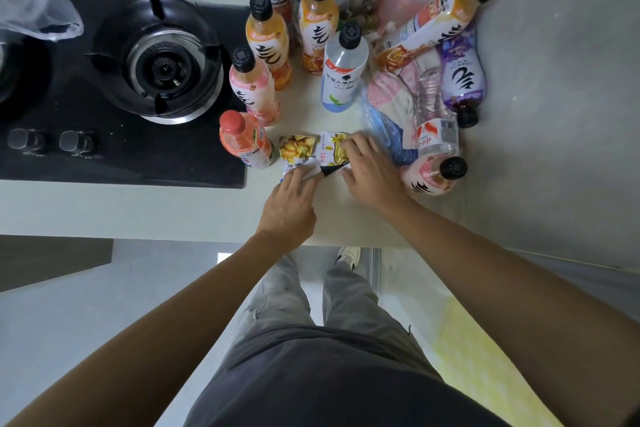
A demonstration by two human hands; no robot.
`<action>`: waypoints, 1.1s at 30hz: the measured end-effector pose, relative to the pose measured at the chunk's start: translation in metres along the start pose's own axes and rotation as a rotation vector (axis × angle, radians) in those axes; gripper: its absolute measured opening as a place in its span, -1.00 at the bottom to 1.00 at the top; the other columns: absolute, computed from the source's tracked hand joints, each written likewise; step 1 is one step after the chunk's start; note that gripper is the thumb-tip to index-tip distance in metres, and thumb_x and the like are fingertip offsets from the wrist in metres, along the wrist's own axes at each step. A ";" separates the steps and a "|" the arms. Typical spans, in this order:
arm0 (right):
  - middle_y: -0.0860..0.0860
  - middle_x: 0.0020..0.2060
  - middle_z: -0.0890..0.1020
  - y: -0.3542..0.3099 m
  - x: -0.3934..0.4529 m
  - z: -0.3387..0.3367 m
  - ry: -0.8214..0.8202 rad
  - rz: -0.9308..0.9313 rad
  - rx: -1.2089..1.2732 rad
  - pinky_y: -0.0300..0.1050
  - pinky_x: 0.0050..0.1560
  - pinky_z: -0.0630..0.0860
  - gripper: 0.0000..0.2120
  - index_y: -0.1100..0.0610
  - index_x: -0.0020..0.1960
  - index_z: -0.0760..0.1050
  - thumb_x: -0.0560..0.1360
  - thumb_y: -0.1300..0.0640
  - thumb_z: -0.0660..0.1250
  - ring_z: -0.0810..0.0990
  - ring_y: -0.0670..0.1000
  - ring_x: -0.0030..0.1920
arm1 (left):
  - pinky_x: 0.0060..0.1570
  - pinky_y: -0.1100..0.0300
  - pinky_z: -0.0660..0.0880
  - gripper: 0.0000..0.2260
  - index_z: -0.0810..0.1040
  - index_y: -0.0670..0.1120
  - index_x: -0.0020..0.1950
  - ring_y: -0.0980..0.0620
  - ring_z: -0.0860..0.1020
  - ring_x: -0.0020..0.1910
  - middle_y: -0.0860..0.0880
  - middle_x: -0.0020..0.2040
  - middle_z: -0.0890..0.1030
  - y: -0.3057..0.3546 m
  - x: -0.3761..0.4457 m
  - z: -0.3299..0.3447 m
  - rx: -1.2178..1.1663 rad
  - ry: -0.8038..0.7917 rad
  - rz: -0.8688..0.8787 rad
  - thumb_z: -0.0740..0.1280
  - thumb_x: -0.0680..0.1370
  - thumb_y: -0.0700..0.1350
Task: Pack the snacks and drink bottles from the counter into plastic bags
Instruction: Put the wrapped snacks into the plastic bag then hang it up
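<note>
stove (114, 80) left | bottles (266, 35) behind snack packets (298, 149) | bags (391, 107) right

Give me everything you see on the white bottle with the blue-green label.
The white bottle stands upright on the pale counter, black cap on, among the orange and pink drinks. Its body looks like translucent plastic. The label is white with dark print, a red strip near the top, and blue and green at the base. Neither hand touches it; a bagged pile lies just to its right, contact unclear.

Both my bare arms reach forward over the counter (194, 208). My left hand (289, 204) lies palm down near its front edge, fingers curled loosely. My right hand (369, 172) sits just beside it, farther in, fingers spread.
</note>
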State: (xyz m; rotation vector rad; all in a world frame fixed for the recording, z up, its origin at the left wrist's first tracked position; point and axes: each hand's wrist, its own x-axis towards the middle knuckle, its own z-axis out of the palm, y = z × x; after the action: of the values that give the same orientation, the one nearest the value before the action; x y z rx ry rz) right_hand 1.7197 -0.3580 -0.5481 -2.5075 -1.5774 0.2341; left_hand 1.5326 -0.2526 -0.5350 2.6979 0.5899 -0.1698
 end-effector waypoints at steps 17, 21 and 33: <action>0.18 -0.04 0.57 -0.005 0.036 -0.003 -0.076 0.226 -0.023 0.12 -0.05 0.51 -0.50 0.26 0.05 0.56 0.35 -0.10 0.59 0.58 0.22 -0.02 | 0.22 -0.11 0.50 -0.36 0.32 -0.10 0.45 -0.26 0.33 0.37 -0.20 0.36 0.33 0.000 0.077 -0.025 0.197 -0.198 -0.135 0.38 0.39 -0.38; 0.19 -0.06 0.56 -0.007 0.035 -0.008 -0.055 0.312 0.019 0.11 -0.08 0.52 -0.48 0.26 0.08 0.57 0.32 -0.08 0.61 0.58 0.23 -0.02 | 0.10 -0.04 0.46 -0.48 0.43 -0.10 0.31 -0.17 0.38 0.27 -0.12 0.28 0.37 0.003 0.080 -0.031 0.243 -0.185 -0.089 0.43 0.39 -0.36; 0.17 -0.03 0.57 -0.024 0.013 -0.047 0.147 0.453 0.185 0.10 -0.06 0.59 -0.53 0.25 -0.01 0.55 0.33 -0.09 0.58 0.57 0.20 0.04 | -0.04 -0.06 0.47 -0.41 0.48 -0.13 0.30 -0.13 0.42 0.23 -0.07 0.28 0.44 0.010 0.068 -0.054 0.218 -0.098 -0.022 0.44 0.29 -0.41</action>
State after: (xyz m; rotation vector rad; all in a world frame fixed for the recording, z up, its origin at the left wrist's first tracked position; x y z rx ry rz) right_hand 1.7145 -0.3385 -0.4975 -2.6276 -0.8753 0.2324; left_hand 1.6005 -0.2149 -0.4953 2.8718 0.6033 -0.3905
